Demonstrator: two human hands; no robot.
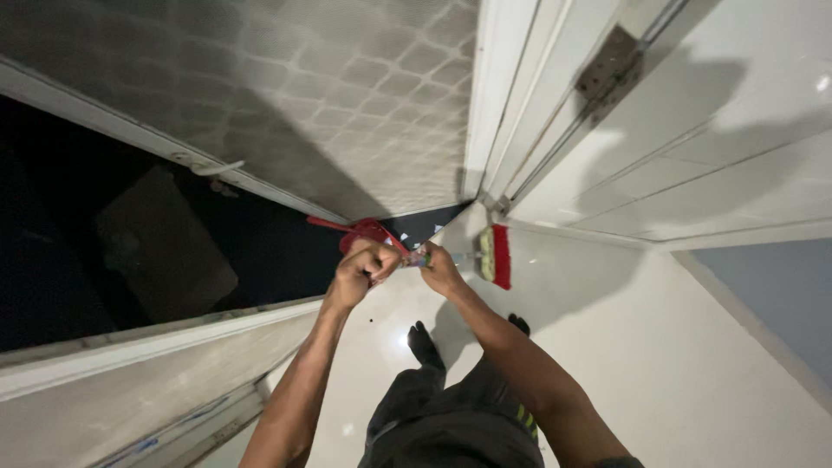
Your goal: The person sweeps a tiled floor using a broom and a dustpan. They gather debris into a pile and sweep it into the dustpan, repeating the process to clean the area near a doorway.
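I look straight down at my two hands held together over a white tiled floor (659,347). My left hand (362,270) is closed around the handle of a red dustpan (364,232), whose pan lies just beyond my knuckles. My right hand (440,269) grips the handle of a small broom (496,256) with a pale head and red bristles, which points right, close to the door corner. The two hands touch each other. My feet in dark socks (423,342) stand below them.
A white panelled door (693,156) with a metal hinge (611,69) stands at the right. A frosted patterned glass door (329,95) with a lever handle (212,167) is at the top left. Beyond it is a dark opening (130,243).
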